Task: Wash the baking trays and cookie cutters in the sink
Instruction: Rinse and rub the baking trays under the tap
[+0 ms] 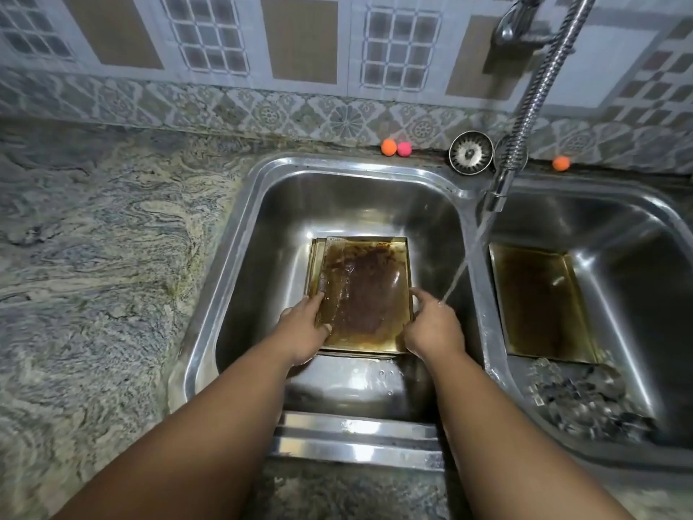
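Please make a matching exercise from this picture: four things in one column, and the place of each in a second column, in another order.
Things
1. reddish-brown baking tray
2. olive-brown baking tray
3. cookie cutters
4. sink strainer

Places
A. right basin, far part
B. ledge behind the two basins
C. left basin, gripped by left hand and right hand
D. right basin, near part

Pairs: 1-C, 2-A, 3-D, 4-B

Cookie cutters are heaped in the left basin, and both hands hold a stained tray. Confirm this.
Wrong basin. The head view shows the cookie cutters heaped in the right basin; the left hand and right hand do hold the stained tray.
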